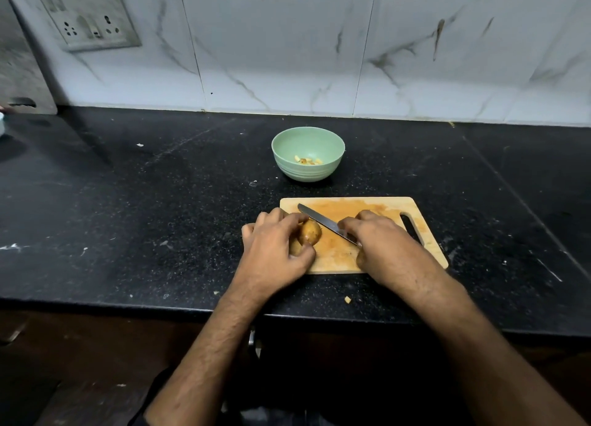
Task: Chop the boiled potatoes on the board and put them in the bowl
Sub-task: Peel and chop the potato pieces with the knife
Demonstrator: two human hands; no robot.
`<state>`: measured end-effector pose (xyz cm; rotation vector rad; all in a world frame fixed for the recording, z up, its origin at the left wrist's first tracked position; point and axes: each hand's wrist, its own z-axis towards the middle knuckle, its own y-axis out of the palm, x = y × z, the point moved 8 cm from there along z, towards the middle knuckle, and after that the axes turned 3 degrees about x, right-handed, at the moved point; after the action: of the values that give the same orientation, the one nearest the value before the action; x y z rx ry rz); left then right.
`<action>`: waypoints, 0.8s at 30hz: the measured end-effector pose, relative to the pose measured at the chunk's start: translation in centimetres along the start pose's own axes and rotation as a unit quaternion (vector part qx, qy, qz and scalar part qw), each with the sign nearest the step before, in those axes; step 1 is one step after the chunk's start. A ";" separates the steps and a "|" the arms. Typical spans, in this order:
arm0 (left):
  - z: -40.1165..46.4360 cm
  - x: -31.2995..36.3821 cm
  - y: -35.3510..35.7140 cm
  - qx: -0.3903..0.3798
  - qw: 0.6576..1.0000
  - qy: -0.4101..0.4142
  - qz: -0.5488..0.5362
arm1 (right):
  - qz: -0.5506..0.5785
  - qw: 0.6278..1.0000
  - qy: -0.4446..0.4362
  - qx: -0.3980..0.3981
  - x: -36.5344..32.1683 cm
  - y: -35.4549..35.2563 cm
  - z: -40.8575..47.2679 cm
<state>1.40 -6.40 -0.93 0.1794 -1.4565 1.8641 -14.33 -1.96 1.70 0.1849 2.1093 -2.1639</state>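
The knife (326, 223) handle is hidden inside the right hand (380, 243), whose fingers curl around it; further potatoes (partly covered by both hands) are hard to count. The left hand (275, 246) lies palm down, fingers gripping a potato (309, 232) on the left end of the board (383, 206). The blade points up-left, its long axis diagonal. The bowl (308, 158) stands beyond on the surface (128, 217).

- Black speckled countertop (128, 201), scattered pale crumbs
- White marble-patterned wall tiles (287, 57)
- Switch and socket plate (86, 19), upper left wall
- Dark cabinet front (80, 361) below counter
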 end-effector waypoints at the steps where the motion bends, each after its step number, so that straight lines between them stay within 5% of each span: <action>1: 0.0 0.0 0.1 -0.009 1.000 0.000 0.002 | 0.029 0.999 0.011 0.011 0.1 -0.2 0.0; 6: 0.4 -0.4 0.2 0.009 1.000 -0.025 -0.004 | 0.230 0.967 0.066 0.087 0.8 -1.2 -0.5; 10: 0.6 0.2 0.4 0.039 0.998 -0.046 0.021 | 0.336 0.939 0.075 -0.005 0.4 0.4 -1.0; 16: 0.8 -0.2 0.6 0.035 0.996 -0.053 -0.062 | 0.233 0.970 0.063 -0.003 0.0 -0.4 -2.0; 24: 0.6 0.8 0.3 0.041 0.998 -0.043 -0.012 | 0.205 0.978 0.044 -0.013 0.0 -0.6 -3.2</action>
<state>0.44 -6.63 -0.54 0.3176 -1.4297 1.9185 -14.39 1.25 2.18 0.6614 1.9285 -1.9133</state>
